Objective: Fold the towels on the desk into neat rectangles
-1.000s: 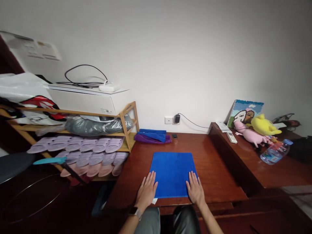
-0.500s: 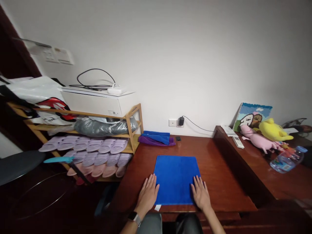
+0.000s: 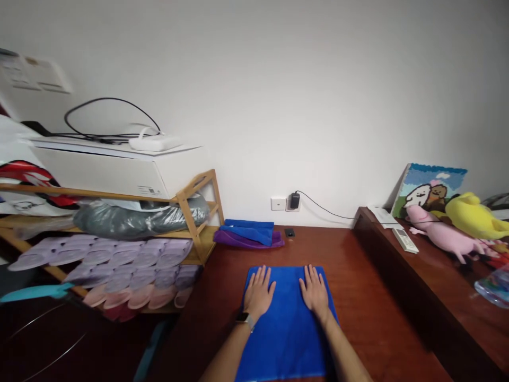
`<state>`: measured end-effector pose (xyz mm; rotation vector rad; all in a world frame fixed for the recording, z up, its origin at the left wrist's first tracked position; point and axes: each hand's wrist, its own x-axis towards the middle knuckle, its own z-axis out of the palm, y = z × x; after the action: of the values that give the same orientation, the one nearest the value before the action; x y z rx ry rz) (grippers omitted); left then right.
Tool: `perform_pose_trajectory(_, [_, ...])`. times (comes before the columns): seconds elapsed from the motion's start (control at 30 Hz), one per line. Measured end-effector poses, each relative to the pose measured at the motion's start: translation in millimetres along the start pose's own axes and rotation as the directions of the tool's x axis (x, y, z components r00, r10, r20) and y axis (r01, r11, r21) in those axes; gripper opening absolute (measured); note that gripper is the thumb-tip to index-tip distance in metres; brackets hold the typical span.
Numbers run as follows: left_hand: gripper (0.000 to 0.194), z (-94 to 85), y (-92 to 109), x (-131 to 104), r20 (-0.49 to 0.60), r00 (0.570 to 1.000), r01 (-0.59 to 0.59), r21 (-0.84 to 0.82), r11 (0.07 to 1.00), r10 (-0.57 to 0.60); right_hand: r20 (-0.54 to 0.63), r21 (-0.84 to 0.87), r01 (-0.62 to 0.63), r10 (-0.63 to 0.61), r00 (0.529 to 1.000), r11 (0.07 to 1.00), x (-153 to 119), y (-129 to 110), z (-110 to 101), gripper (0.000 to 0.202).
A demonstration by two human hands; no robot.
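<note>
A blue cloth (image 3: 285, 329) lies spread flat on the reddish-brown wooden table (image 3: 374, 318). My left hand (image 3: 259, 293) rests palm down near the cloth's far left corner, fingers stretched out. Near the far right corner lies my right hand (image 3: 315, 291), also flat with its fingers extended. Neither hand grips anything. A watch (image 3: 245, 319) is on my left wrist. Beyond the cloth, against the wall, a folded blue cloth (image 3: 250, 231) sits on top of a purple cloth (image 3: 246, 241).
On the left, a wooden rack (image 3: 202, 233) holds several slippers (image 3: 131, 252) and a white box (image 3: 99, 170). A raised ledge on the right bears a remote control (image 3: 405, 240), a pink plush toy (image 3: 441, 231) and a yellow one (image 3: 473, 215). A black plug (image 3: 295, 200) sits in the wall socket.
Both hands have moved forward over the cloth, from its near side edges to its far corners, staying flat. The view has come closer to the table.
</note>
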<state>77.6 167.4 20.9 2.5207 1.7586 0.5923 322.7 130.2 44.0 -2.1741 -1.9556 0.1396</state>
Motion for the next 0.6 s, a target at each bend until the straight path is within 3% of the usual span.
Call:
perform_pose_trajectory(0.1, [0.064,-4.9,-35.9,-1.6,-0.011,0.998,0.061,0.025,0.998,-0.061,0.023,-0.019,-0.070,0.071,0.997,0.997,2.5,20.9,1.1,0.071])
perform_pose_trajectory(0.27, [0.065,-16.5,-55.7,-1.0,0.055,0.998,0.033,0.028,0.999,-0.034,0.071,-0.059,-0.118,0.122,0.990,0.991,6.4,29.3,-11.1,0.071])
perform_pose_trajectory(0.4, [0.063,-29.6,-94.8,-14.8,-0.046,0.997,0.063,0.045,0.997,-0.061,0.024,-0.088,-0.161,0.163,0.986,0.983,-4.6,31.0,-35.7,0.070])
perform_pose_trajectory(0.5, [0.062,-41.7,-142.0,-36.3,-0.154,0.981,0.139,0.113,0.984,-0.120,-0.108,-0.090,-0.183,0.173,0.979,0.979,-38.6,7.5,-39.1,0.066])
perform_pose_trajectory(0.6, [0.063,-51.4,-170.3,-55.1,-0.190,0.970,0.181,0.159,0.971,-0.149,-0.098,-0.044,-0.133,0.128,0.987,0.990,-83.1,-37.1,-19.1,0.063])
